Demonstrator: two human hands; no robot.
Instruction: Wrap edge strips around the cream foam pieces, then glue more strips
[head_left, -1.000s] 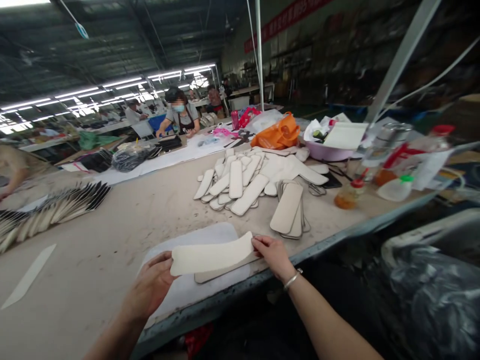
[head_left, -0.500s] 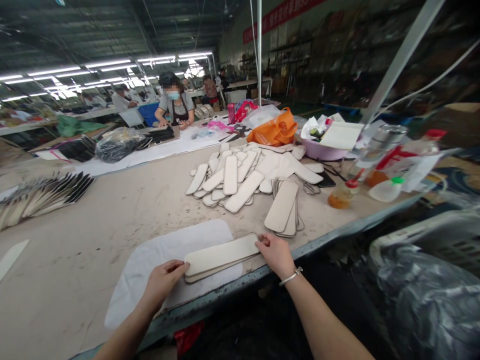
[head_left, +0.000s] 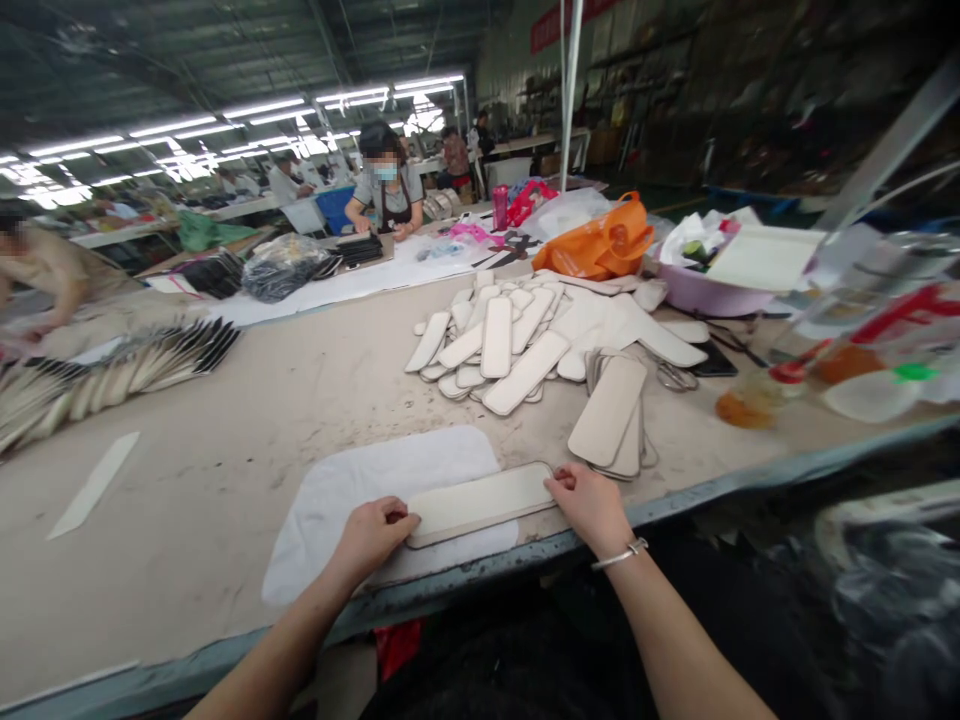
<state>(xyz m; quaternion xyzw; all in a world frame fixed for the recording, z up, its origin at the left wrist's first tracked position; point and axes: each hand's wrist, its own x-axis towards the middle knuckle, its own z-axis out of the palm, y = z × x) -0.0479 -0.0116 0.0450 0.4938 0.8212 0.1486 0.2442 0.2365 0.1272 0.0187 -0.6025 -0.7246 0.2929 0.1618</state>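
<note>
A long off-white panel (head_left: 480, 497) with rounded corners lies flat over a matching piece whose edge shows along the near side. My left hand (head_left: 375, 537) pinches its left end between thumb and fingers. At the right end, my right hand (head_left: 591, 506), with a bracelet (head_left: 621, 555) on the wrist, grips the corner. Beneath the panels is a white cloth (head_left: 322, 500) near the table's front edge. Just beyond my right hand stands a small fanned stack of similar panels (head_left: 609, 410), and behind it a loose heap of them (head_left: 496, 338).
An orange bag (head_left: 596, 240), a lilac basin (head_left: 705, 290) and several bottles (head_left: 750, 395) stand at the right. Fanned dark-edged pieces (head_left: 135, 375) and a pale strip (head_left: 96, 485) lie left. A co-worker (head_left: 386, 190) works across the table; another person (head_left: 45, 270) is far left.
The top panel now lines up more closely with the lower one, covering more of it. My view has swung left, so the scene sits further right and another person appears at the left.
</note>
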